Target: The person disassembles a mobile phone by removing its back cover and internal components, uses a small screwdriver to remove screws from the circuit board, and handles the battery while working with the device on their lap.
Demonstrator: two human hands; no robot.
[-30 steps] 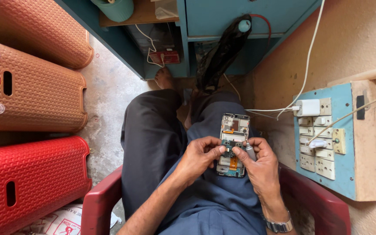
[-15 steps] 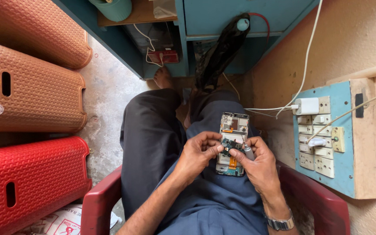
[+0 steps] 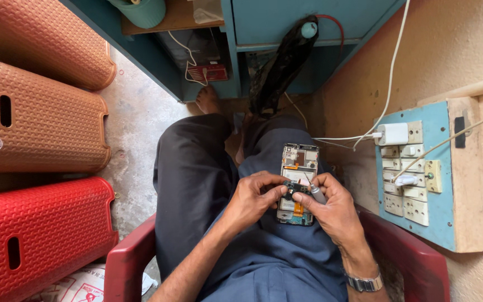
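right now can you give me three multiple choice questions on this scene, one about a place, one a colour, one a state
1. Where does the opened phone rest?
A. on the person's lap
B. on the concrete floor
C. on a red stool

2. What colour is the chair the person sits in?
A. blue
B. red
C. white

3. What state is the phone in?
A. sealed with its back cover on
B. wrapped in a bag
C. open, with its inner parts showing

Answers:
1. A, the phone lies on the dark trousers between the left hand and right hand.
2. B, both armrests beside the person are red plastic.
3. C, circuit parts and an orange strip show inside the frame, and the right hand holds a thin tool to it.
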